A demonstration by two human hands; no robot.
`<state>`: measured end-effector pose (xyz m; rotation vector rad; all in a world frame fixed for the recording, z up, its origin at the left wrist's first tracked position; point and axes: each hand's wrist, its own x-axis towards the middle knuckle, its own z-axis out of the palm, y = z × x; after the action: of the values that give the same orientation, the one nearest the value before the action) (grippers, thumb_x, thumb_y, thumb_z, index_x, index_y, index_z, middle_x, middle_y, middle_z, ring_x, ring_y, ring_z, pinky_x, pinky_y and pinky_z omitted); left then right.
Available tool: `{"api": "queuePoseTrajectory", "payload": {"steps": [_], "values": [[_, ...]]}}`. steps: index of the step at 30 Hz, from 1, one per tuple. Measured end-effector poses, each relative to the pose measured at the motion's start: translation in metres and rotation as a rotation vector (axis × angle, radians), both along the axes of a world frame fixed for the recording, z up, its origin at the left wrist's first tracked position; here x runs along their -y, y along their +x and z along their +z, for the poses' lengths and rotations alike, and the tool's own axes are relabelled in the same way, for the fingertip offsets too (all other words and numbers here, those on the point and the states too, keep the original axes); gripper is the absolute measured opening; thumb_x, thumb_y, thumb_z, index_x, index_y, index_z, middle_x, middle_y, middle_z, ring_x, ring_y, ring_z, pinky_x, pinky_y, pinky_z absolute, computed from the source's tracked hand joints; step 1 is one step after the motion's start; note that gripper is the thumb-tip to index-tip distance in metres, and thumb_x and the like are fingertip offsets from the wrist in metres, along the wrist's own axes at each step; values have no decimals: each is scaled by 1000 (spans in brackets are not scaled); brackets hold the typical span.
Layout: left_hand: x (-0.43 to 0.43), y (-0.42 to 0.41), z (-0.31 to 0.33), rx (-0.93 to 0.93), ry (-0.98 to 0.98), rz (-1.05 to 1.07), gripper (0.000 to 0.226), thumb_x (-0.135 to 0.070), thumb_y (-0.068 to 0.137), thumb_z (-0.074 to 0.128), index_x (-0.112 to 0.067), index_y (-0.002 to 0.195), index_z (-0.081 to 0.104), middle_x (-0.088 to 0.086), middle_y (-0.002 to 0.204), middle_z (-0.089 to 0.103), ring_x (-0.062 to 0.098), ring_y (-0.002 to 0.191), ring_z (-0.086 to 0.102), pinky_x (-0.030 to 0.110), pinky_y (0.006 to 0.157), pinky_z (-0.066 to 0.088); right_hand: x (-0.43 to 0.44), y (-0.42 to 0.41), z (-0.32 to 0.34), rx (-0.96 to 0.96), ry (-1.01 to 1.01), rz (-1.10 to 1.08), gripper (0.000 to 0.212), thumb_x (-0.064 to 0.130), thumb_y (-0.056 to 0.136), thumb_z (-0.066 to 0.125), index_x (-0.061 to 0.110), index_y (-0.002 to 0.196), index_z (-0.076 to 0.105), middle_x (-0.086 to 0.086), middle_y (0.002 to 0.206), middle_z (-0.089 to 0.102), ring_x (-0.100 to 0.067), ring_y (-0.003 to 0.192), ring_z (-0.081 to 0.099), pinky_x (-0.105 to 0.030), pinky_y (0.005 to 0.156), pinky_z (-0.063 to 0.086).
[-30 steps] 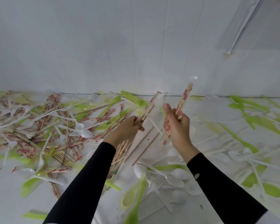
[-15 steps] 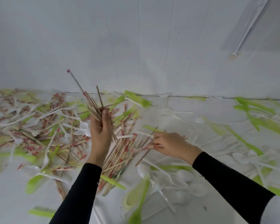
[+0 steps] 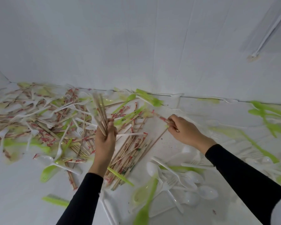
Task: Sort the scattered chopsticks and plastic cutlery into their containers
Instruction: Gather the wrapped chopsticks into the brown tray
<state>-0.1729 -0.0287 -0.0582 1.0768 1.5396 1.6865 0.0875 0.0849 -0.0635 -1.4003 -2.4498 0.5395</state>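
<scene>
**A:** What is the left grip (image 3: 104, 140) holding?

**B:** Its fingers are curling tightly round a bundle of bare wooden chopsticks (image 3: 100, 111). The bundle is standing nearly upright above the bench (image 3: 23, 200), fanning slightly and blurring at its upper ends.

**A:** And the right grip (image 3: 183, 130)?

**B:** It is pinching a single red-printed chopstick (image 3: 160, 117) between thumb and fingertips, with the stick pointing up and to the left. Whether its far end is touching the bench cannot be told.

**A:** Where are the other items lying?

**B:** A loose heap of chopsticks (image 3: 130, 153) is lying on the bench between the two grips and reaching under the left wrist. A wider scatter (image 3: 39, 124) of chopsticks, white forks and green cutlery is spreading to the left, up to the wall (image 3: 136, 46). White spoons (image 3: 193, 177) are lying near the right sleeve, with a green spoon (image 3: 144, 197) just beside them.
</scene>
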Motion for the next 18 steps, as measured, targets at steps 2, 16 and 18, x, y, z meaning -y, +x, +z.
{"api": "queuePoseTrajectory", "payload": {"steps": [2,16,18], "values": [[2,-6,2,-156,-167,17,26,-34,94,61,-9,90,60,-1,64,54,8,52,48,22,50,40,2,-6,4,-144,-81,-18,19,26,90,56,29,80,41,3,75,49,-13,63,46,-29,57,33],[17,-5,-30,-725,-529,-203,19,-29,95,62,-14,84,57,-3,69,56,10,58,50,18,51,33,43,-35,-27,324,250,433,17,18,80,74,20,96,70,5,97,58,-16,47,51,-24,40,24],[11,-4,-16,-623,-422,-179,18,-25,99,56,-9,90,56,0,69,53,9,51,42,16,47,33,39,-34,-24,223,288,418,18,21,79,75,19,94,67,5,94,57,-13,42,45,-18,37,18]]}}
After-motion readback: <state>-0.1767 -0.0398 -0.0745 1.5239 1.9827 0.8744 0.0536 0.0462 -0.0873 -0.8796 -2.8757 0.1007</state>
